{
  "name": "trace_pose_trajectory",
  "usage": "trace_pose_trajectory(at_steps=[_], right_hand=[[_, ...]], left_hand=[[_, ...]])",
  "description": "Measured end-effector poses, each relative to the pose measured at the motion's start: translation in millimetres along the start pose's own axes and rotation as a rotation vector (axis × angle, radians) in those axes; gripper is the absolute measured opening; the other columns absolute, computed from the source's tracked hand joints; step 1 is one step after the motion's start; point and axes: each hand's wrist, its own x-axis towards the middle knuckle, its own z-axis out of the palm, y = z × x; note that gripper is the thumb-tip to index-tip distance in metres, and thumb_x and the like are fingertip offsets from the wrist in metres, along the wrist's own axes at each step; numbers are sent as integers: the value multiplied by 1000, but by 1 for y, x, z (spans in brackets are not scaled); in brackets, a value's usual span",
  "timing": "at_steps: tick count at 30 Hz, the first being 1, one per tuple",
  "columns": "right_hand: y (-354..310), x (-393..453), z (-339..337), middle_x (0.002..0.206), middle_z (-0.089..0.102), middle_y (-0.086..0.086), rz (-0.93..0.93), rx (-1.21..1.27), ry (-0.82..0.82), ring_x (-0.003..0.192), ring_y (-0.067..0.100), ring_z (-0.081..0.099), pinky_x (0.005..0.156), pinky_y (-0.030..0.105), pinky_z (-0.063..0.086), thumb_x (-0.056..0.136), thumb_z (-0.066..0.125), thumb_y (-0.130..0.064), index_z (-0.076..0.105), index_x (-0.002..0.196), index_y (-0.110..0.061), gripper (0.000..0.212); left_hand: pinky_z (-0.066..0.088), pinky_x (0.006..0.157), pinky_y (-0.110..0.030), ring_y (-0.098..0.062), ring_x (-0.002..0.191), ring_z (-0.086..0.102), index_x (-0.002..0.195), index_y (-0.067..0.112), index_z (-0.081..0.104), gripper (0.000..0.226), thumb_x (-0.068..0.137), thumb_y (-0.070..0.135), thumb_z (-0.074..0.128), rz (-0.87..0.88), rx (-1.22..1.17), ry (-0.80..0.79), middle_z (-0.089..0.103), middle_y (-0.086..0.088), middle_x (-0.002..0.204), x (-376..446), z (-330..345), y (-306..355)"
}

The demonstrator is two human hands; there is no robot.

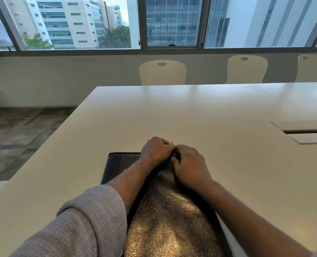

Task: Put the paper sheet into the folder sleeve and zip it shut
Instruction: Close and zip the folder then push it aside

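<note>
- One dark leather-textured folder sleeve (168, 210) lies flat on the one white table (200, 112), at its near edge.
- Two hands meet at the sleeve's far edge, touching each other.
- The left hand (156, 150) is curled shut, fingers pinched at that edge; what it pinches is too small to tell.
- The right hand (190, 166) presses down on the sleeve, fingers bent.
- Three white chairs (162, 72) stand behind the table.
- No paper sheet shows.
</note>
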Motion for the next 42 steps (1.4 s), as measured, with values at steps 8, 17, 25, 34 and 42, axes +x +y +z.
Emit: trace_pose_trajectory(at_steps=[8, 17, 25, 34, 42], right_hand=[[-5, -26, 6, 163, 18, 3, 12, -222, -93, 150, 28, 7, 118, 43, 16, 96, 23, -58, 21, 153, -16, 70], [0, -26, 9, 163, 19, -2, 28, -206, -64, 150, 21, 9, 118, 40, 18, 94, 19, -63, 22, 153, -20, 73], [-2, -26, 10, 162, 19, 0, 36, -209, -64, 150, 24, 10, 118, 41, 16, 94, 19, -62, 22, 153, -18, 74], [0, -26, 9, 163, 18, 0, 34, -206, -60, 150, 23, 8, 119, 41, 13, 94, 19, -62, 21, 153, -18, 74], [1, -25, 11, 163, 16, -1, 43, -202, -76, 150, 22, 5, 119, 40, 12, 94, 18, -63, 20, 154, -19, 74]], left_hand=[[51, 55, -29, -18, 65, 65, 55, 16, 71, 28, 73, 36, 63, -65, 23, 25, 68, 4, 58, 1, -2, 8], [41, 52, -25, -31, 84, 69, 77, -1, 69, 34, 68, 32, 71, -152, 91, -43, 70, -18, 89, 13, -20, 15], [56, 56, -27, -17, 66, 66, 72, 10, 72, 24, 61, 31, 76, -163, 116, -6, 69, -3, 72, 14, -20, 22], [59, 60, -33, -21, 71, 69, 77, 6, 73, 22, 65, 25, 77, -159, 85, -22, 71, -7, 78, 15, -20, 19], [40, 48, -25, -22, 64, 61, 67, 7, 65, 27, 63, 31, 78, -145, 209, 23, 62, -6, 68, 14, -33, 14]])
